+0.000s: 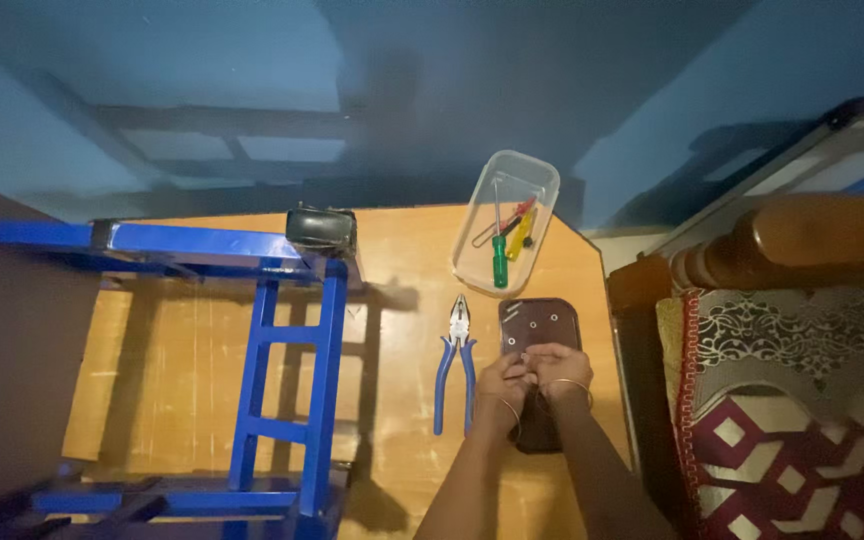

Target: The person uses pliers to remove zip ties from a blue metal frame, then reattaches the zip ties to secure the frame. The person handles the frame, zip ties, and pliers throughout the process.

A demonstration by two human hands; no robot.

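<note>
Dark brown and flat, the rounded panel (539, 335) lies on the wooden tabletop (392, 400) directly in front of you, its far half showing several small pale dots. Both of your forearms enter from the lower edge of the view and converge over the near half of this panel. Your left hand (505, 382) sits with the knuckles raised and the fingers curled inward, tips pressed against the panel surface; a thin bangle circles the wrist. Your right hand (559, 364) lies just beside it, touching it, fingers bent down and pinched toward the left hand; a second bangle circles this wrist. Both hands are curled tight at one spot on the panel, but whether they pinch a small part between the fingertips is too small to tell.

Blue-handled pliers (455, 365) lie on the tabletop just to the left of your left hand, jaws pointing away from you, untouched. Farther away, a clear plastic container (507, 220) holds a green-handled screwdriver (500, 262) and other small tools. A blue metal frame (292, 370) occupies the left part of the tabletop.
</note>
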